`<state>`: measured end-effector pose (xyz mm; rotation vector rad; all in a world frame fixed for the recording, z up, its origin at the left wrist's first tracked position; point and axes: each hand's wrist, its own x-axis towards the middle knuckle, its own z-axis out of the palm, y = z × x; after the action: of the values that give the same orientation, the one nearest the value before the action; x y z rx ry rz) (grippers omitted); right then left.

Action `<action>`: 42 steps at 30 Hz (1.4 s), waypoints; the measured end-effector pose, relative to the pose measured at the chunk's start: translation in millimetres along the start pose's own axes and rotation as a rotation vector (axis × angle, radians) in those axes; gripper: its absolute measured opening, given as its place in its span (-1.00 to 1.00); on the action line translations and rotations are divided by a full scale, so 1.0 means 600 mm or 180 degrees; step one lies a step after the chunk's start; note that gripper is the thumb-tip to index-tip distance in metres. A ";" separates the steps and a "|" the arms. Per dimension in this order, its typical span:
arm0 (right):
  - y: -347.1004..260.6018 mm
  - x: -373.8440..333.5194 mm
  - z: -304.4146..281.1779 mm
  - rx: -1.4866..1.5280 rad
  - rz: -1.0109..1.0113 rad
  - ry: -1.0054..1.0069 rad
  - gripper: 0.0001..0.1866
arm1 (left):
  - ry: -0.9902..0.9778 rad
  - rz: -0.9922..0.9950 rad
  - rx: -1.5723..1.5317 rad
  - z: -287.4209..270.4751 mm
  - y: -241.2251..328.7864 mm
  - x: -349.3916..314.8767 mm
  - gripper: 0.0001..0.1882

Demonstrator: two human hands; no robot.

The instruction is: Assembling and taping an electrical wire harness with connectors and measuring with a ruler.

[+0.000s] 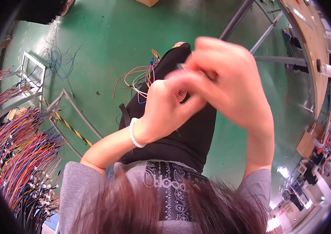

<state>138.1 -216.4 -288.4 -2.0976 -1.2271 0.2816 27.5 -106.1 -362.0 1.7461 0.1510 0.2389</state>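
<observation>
Above my lap in black trousers (191,134), both my hands come together, thumbs and fingers bent close. My left hand (167,105), with a white beaded bracelet (134,132) at the wrist, is closed in a pinch. My right hand (228,74) curls over the left fingertips and is somewhat blurred. A small pale bit shows by the right fingertips; what either hand pinches is too hidden to name. Several loose thin wires (148,74), red, white, blue and yellow, stick out beside my leg, to the left of the hands.
Thick bundles of coloured wires (21,156) with white connectors hang at my left. Near them are metal frames (77,113), a yellow-black striped bar (72,130) and tangled wires (58,58) on the green floor. A wooden-topped table (309,35) with metal legs stands at right.
</observation>
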 end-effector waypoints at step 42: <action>0.001 0.000 0.022 -0.0805 0.0088 0.0447 -0.71 | 0.0095 -0.0510 -0.0769 0.022 0.000 -0.014 -0.71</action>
<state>132.4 -210.6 -298.6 -2.3067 -1.2021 -0.0112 22.8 -120.9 -364.7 1.4829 0.2715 0.1590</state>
